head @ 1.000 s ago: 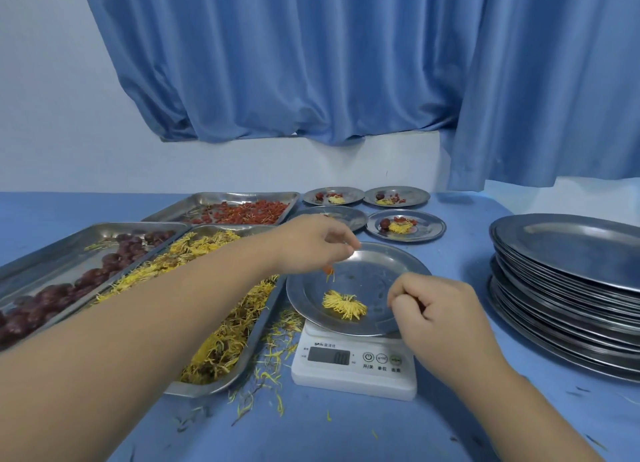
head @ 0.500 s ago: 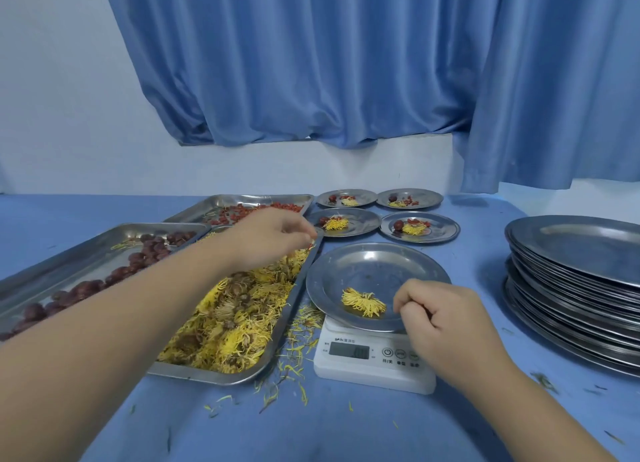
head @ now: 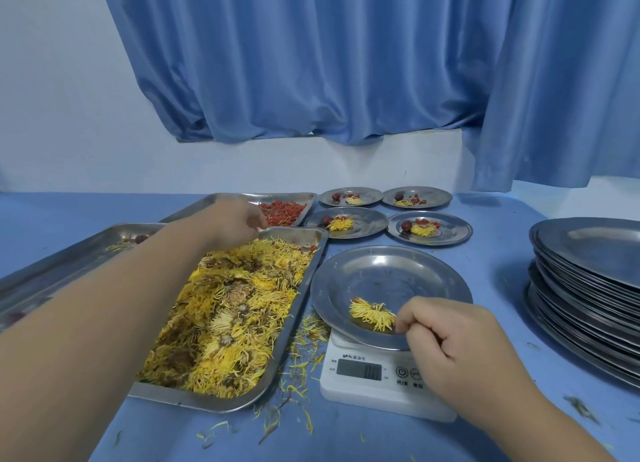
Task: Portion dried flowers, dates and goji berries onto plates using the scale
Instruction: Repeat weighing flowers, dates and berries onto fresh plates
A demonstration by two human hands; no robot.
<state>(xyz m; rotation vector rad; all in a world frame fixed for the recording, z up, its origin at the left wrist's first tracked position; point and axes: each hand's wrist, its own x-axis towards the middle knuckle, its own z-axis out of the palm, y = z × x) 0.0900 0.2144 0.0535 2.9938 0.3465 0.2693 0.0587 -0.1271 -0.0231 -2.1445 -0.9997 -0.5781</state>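
Note:
A white digital scale [head: 377, 375] carries a steel plate [head: 391, 274] holding one yellow dried flower [head: 372, 314]. My right hand [head: 450, 344] rests at that plate's near rim, fingers curled in, fingertips just beside the flower. My left hand [head: 239, 224] reaches across the tray of dried flowers [head: 298, 295] to the near edge of the goji berry tray [head: 304, 202], fingers bent down; nothing shows in them. My left forearm hides most of the tray of dates [head: 69, 257] at the left.
Four portioned plates [head: 446, 231] with flower, date and goji berries sit behind the scale. A tall stack of steel plates [head: 588, 288] stands at the right. Loose petals [head: 304, 340] litter the blue table between flower tray and scale.
My left hand has gone from above the plate on the scale leftward and back to the goji berry tray. My right hand has stayed at the plate's rim.

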